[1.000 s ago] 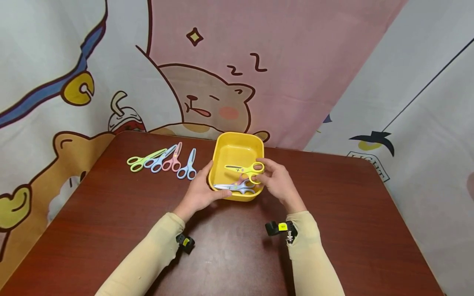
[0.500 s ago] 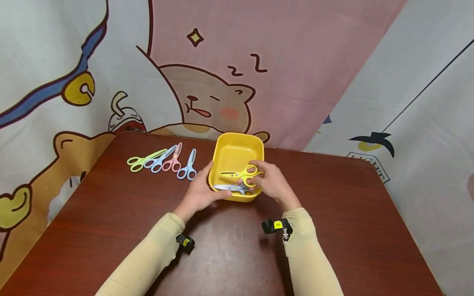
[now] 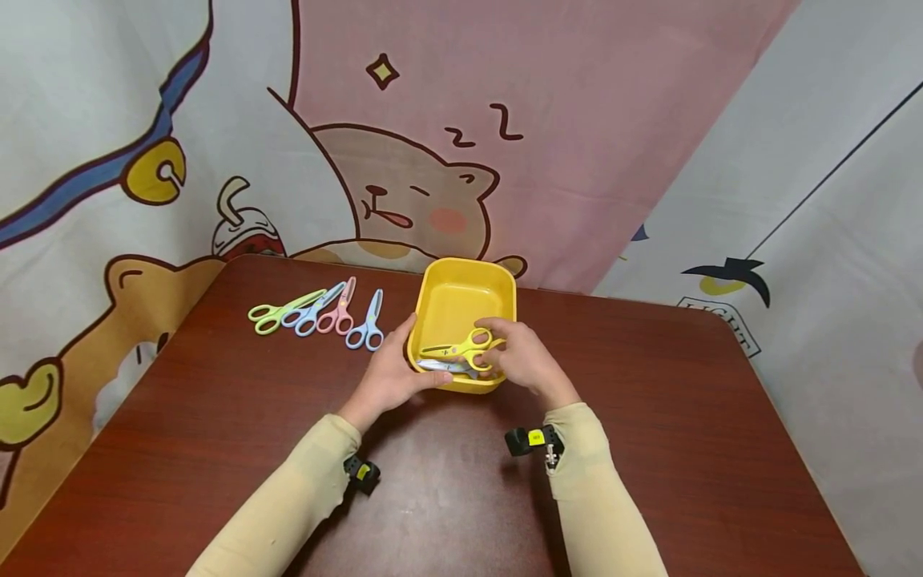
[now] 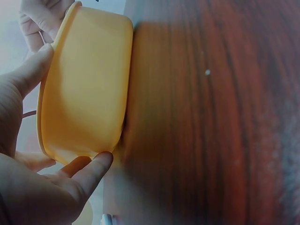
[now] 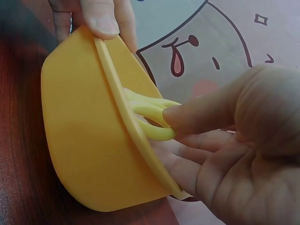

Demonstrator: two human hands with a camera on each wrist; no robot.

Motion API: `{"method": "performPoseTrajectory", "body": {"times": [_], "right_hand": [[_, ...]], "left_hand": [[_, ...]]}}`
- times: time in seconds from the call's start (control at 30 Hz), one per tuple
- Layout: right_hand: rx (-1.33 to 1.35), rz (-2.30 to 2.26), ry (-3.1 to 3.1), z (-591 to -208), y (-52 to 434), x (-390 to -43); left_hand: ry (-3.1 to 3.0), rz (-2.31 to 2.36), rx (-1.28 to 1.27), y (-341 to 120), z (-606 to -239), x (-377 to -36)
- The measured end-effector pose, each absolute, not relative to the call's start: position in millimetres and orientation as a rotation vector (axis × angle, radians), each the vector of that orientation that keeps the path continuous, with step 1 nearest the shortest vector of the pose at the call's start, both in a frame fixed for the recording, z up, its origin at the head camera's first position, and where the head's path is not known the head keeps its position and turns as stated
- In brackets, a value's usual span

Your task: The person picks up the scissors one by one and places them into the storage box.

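One tub (image 3: 465, 300) is gripped by the left hand (image 3: 389, 381), one yellow pair (image 3: 449, 350) of scissors by the right hand (image 3: 528, 361); four pairs (image 3: 318, 309) outside.

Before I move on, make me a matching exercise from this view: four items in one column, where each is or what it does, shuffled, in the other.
Column one:
1. left grip
2. light green scissors
3. right grip
4. yellow bin

Column two:
A. lying loose on the table
B. pinching the yellow scissors by the handle
C. placed between the two hands' grips
D. holding the bin

Right pairs: 1-D, 2-A, 3-B, 4-C.
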State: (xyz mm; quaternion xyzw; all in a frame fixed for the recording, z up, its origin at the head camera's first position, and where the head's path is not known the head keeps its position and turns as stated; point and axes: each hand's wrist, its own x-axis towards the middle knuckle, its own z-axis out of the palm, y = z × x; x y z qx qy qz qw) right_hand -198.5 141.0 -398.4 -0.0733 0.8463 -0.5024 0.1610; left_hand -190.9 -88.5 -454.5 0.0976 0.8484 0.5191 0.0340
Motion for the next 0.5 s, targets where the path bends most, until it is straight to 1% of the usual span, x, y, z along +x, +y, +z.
{"method": "performPoseTrajectory", "body": {"times": [0.27, 0.5], "right_hand": [[-0.187, -1.334, 2.453, -397.4, 137.1, -201.5], [-0.301, -1.008, 2.611, -395.3, 134.1, -207.3]], "left_hand": [[2.613, 1.59, 0.282, -89.2, -455.9, -191.3], [2.608, 1.578, 0.268, -88.7, -455.5, -191.8]]}}
